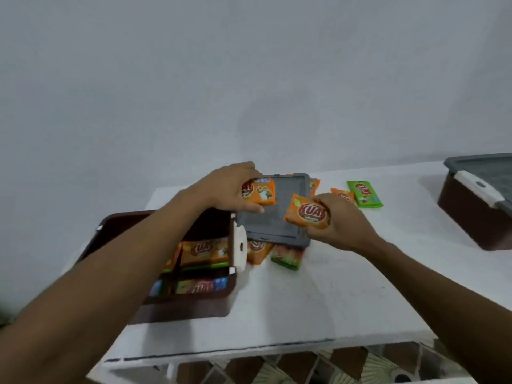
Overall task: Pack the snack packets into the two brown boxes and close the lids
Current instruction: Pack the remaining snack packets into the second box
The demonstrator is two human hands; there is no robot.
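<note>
My left hand (pixel 230 187) grips an orange snack packet (pixel 263 191) above the grey lid (pixel 279 214) lying on the white table. My right hand (pixel 340 220) grips another orange packet (pixel 306 212) just right of it. The open brown box (pixel 194 303) sits at the left under my left forearm, with several packets inside. A second brown box (pixel 468 217) with its grey lid on stands at the far right. Loose packets lie on the table: a green one (pixel 365 194), an orange one (pixel 343 195), and two (pixel 286 256) poking out under the grey lid.
The white table (pixel 318 300) ends at a front edge near the bottom, with patterned floor below. A plain grey wall rises behind. A white latch (pixel 240 250) hangs on the open box's right wall.
</note>
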